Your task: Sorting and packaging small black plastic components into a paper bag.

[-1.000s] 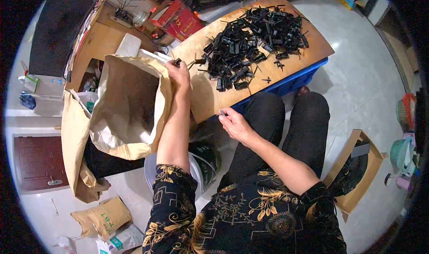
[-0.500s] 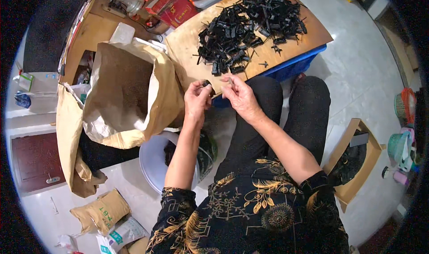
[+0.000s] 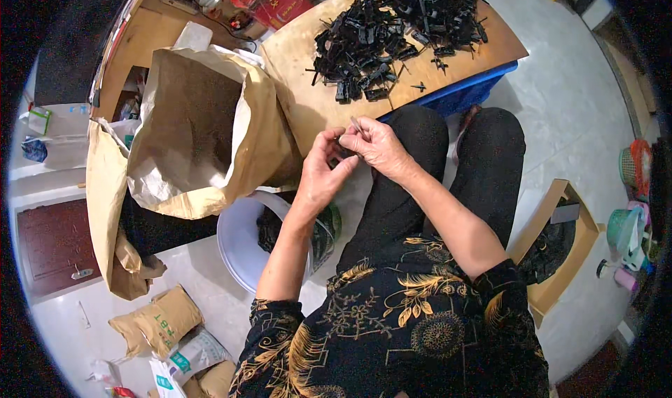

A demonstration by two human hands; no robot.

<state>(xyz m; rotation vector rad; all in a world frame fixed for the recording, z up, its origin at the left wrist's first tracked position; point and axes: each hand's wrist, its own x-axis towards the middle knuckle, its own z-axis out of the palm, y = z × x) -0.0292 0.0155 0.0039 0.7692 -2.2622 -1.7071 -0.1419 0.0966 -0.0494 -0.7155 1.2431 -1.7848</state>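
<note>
Above my lap, my left hand (image 3: 323, 170) is closed on a small black plastic part (image 3: 341, 153), which the fingers mostly hide. Against it, my right hand (image 3: 383, 149) pinches a slim, greyish blade-like tool (image 3: 356, 124); its lower end is hidden among the fingers. Both hands meet just off the near edge of a wooden board (image 3: 294, 62). On that board lies a heap of black plastic parts (image 3: 392, 30) with thin stalks. One small loose piece (image 3: 418, 86) rests apart from the heap, near the board's edge.
A large open paper sack (image 3: 273, 139) stands left of the board. Below it is a white bucket (image 3: 234, 240) holding black pieces. Under the board sits a blue crate (image 3: 469, 93). A cardboard box (image 3: 539, 307) with black contents lies on the floor at right; filled bags (image 3: 168, 321) lie lower left.
My left hand has moved right and turned, bringing the black part against my right hand. The hands were apart before and now touch. The view has shifted slightly.
</note>
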